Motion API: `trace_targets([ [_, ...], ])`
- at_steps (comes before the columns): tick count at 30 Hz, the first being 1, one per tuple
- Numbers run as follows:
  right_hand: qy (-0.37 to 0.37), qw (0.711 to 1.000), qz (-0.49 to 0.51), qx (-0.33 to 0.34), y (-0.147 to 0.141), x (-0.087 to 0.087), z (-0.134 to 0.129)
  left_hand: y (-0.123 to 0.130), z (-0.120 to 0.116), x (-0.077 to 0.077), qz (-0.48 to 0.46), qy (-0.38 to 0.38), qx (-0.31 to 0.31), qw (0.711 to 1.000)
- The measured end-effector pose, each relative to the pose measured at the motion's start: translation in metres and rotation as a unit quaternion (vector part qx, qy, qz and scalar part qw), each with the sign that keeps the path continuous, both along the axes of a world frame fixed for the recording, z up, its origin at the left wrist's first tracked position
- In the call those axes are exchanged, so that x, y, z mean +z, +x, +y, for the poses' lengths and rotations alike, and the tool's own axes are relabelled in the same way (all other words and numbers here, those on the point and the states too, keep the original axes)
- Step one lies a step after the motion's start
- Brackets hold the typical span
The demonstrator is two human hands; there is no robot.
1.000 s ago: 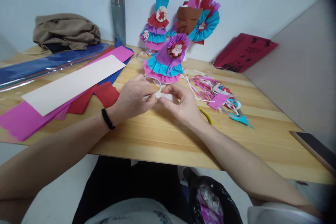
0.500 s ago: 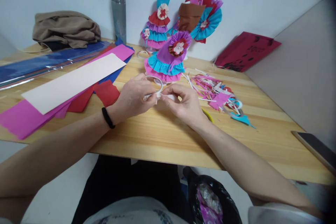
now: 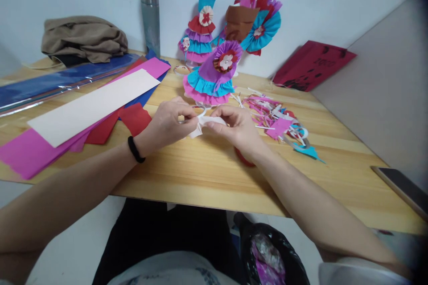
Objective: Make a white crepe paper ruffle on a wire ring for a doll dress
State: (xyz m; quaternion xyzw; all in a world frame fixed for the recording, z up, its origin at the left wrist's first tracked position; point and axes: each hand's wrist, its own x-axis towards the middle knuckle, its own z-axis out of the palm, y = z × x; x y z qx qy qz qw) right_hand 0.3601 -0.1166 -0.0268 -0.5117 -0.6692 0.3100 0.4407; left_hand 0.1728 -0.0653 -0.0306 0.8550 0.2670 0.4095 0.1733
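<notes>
My left hand [image 3: 174, 118], with a black band at the wrist, is closed in a pinch on a small piece of white paper [image 3: 196, 132]. Just behind its fingertips shows a thin white ring, like a tape roll [image 3: 200, 109]; whether the fingers also grip it is hidden. My right hand [image 3: 234, 127] pinches the paper's other side between thumb and fingers. Below the right palm a red curved loop [image 3: 244, 159] peeks out, mostly covered. Beyond the hands stands a doll-like figure in a ruffled purple, blue and pink paper dress [image 3: 210, 80].
Coloured paper sheets [image 3: 93, 107] and brown cloth [image 3: 83, 38] lie left, with a steel flask [image 3: 150, 18] behind. More paper-dressed figures [image 3: 200, 31] stand at the wall. Paper scraps [image 3: 277, 124], a red bag [image 3: 314, 67] and a phone [image 3: 401, 187] lie right. A lined bin [image 3: 270, 249] stands below.
The white ring has dropped lower behind my left fingers, and more white paper shows between the hands. A yellow curve by my right wrist is gone from sight; a red loop shows there.
</notes>
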Motion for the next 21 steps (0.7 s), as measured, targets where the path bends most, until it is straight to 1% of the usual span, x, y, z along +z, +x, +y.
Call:
trace_targets([
  [2,-0.036,0.997,0.070,0.018,0.003,0.001,0.002,-0.001,0.000,0.002,-0.008,-0.031,0.001,0.999],
  [5,-0.080,0.987,0.138,0.012,0.009,0.003,0.005,-0.002,0.000,0.007,-0.033,-0.109,0.006,0.993],
  [8,-0.117,0.981,0.149,0.041,0.014,0.004,0.011,-0.005,-0.002,0.014,-0.063,-0.205,0.004,0.977],
  [10,-0.105,0.983,0.141,0.047,0.018,0.004,0.014,-0.006,-0.003,0.018,-0.081,-0.255,-0.005,0.964],
  [11,-0.072,0.989,0.127,0.030,0.019,0.005,0.015,-0.007,-0.003,0.019,-0.090,-0.273,-0.010,0.958],
  [12,-0.018,0.995,0.102,-0.005,0.020,0.005,0.014,-0.007,-0.003,0.020,-0.100,-0.286,-0.014,0.953],
  [13,0.054,0.995,0.064,-0.050,0.021,0.007,0.013,-0.007,-0.003,0.020,-0.112,-0.296,-0.019,0.949],
  [14,0.137,0.986,0.021,-0.096,0.021,0.009,0.010,-0.008,-0.003,0.020,-0.123,-0.303,-0.023,0.945],
  [15,0.216,0.967,-0.023,-0.131,0.020,0.011,0.006,-0.007,-0.003,0.020,-0.131,-0.308,-0.027,0.942],
  [16,0.274,0.949,-0.061,-0.143,0.017,0.013,0.001,-0.007,-0.003,0.020,-0.138,-0.312,-0.030,0.940],
  [17,0.305,0.940,-0.082,-0.127,0.014,0.015,-0.004,-0.007,-0.003,0.019,-0.142,-0.315,-0.033,0.938],
  [18,0.287,0.949,-0.092,-0.089,0.010,0.016,-0.008,-0.007,-0.004,0.019,-0.144,-0.316,-0.034,0.937],
  [19,0.228,0.968,-0.096,-0.048,0.006,0.016,-0.011,-0.006,-0.004,0.018,-0.145,-0.315,-0.036,0.937],
  [20,0.151,0.985,-0.081,-0.009,0.000,0.015,-0.013,-0.006,-0.005,0.018,-0.147,-0.312,-0.037,0.938],
  [21,0.070,0.997,-0.040,0.020,-0.005,0.013,-0.014,-0.005,-0.006,0.018,-0.148,-0.308,-0.039,0.939],
])
